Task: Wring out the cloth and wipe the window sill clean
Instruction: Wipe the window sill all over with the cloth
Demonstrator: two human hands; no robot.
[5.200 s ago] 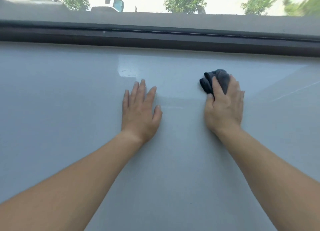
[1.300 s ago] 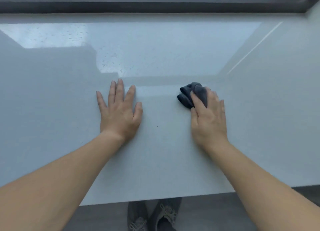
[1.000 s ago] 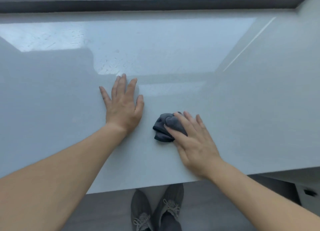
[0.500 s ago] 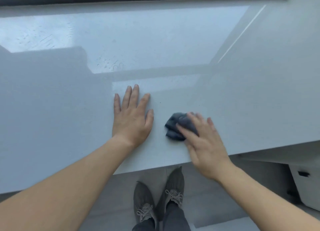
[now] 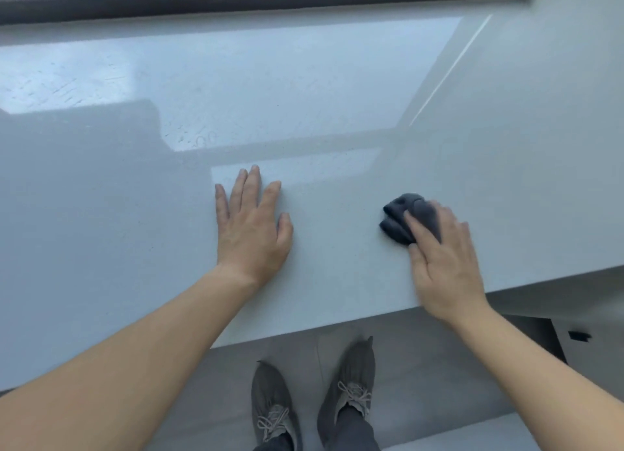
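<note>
My right hand [image 5: 445, 265] presses the bunched dark cloth [image 5: 403, 219] on the glossy pale sill [image 5: 337, 96], fingers flat over it. Left hand [image 5: 251, 233] flat, fingers spread, holding nothing. Grey shoes [image 5: 275, 406] below; nothing blocks.

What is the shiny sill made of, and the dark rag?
The window sill looks like polished stone or a glossy man-made slab: it mirrors the window light. The cloth under the right hand seems soft fabric, maybe microfibre: matte, bunched in folds.
</note>
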